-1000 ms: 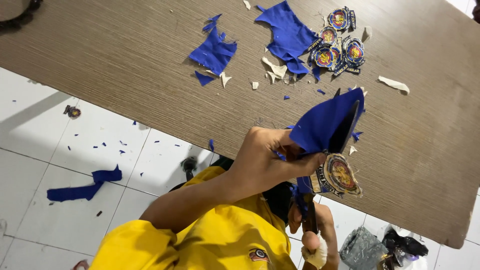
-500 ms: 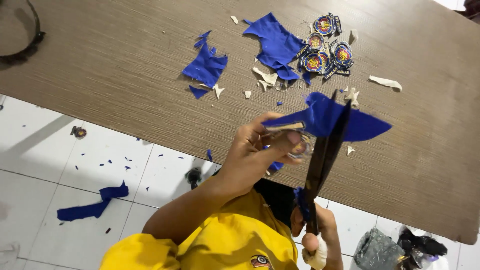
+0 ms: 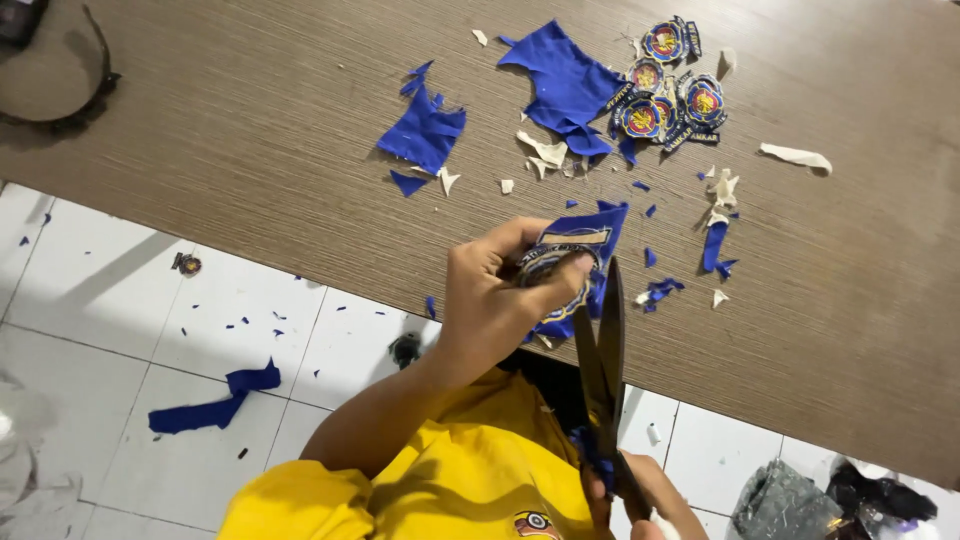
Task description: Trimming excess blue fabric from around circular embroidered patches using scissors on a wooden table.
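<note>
Your left hand [image 3: 495,300] is clamped on a round embroidered patch [image 3: 553,275] that has blue cloth [image 3: 590,228] around it, thumb on top and fingers curled over the near edge, so much of the patch face is hidden. You hold it just above the near edge of the brown table [image 3: 250,130], about mid-frame.

Your right hand [image 3: 640,500] is cut off by the bottom edge; it is closed around the handles of the black scissors [image 3: 603,375], though the fingers themselves are hard to make out. The blades rise from it to the patch, nearly together, their tips right beside your left thumb; whether they bite cloth there you cannot tell.

Farther off lie a pile of finished patches [image 3: 672,85] and a large blue scrap [image 3: 565,85], with a smaller blue scrap [image 3: 425,130] to the left. A blue strip [image 3: 215,400] lies on the white floor tiles [image 3: 90,300]. A dark curved object [image 3: 60,70] at far left is partly out of frame.
</note>
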